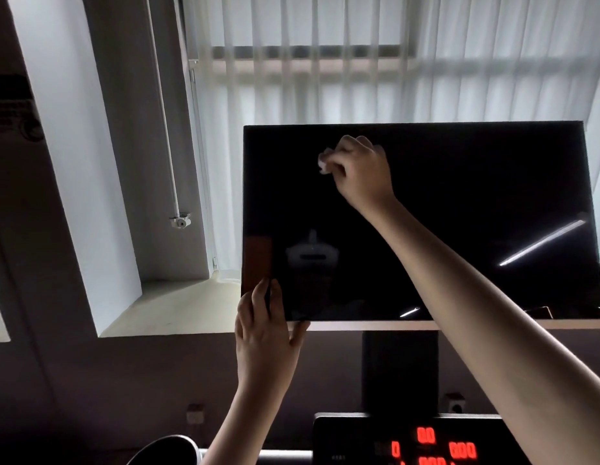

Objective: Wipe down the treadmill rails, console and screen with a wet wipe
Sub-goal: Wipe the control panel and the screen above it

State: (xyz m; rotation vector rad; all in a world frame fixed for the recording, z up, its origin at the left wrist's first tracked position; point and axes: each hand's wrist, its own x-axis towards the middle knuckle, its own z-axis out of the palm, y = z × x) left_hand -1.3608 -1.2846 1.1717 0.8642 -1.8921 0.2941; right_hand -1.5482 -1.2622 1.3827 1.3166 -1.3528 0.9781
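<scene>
White, limp wipe (323, 162) is being pinched by the right hand (360, 169), fingers curled, against the upper left of the screen (459, 196). The left hand (265, 327), fingers straight, is steadying its lower-left corner. The glossy panel is looking fragile, wanting light pressure.

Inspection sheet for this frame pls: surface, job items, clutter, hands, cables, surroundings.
Surface: screen dark and glossy, light streaks reflected at the right.
Job's things: wet wipe bunched, against the screen's upper left area; console below, red digits lit.
Clutter: nothing seen.
Hands: right hand grips the wet wipe on the screen; left hand rests straight fingers on the screen's lower left corner.
Cables: nothing seen.
Surroundings: white curtain over a window behind; wall sockets on the dark wall below.
</scene>
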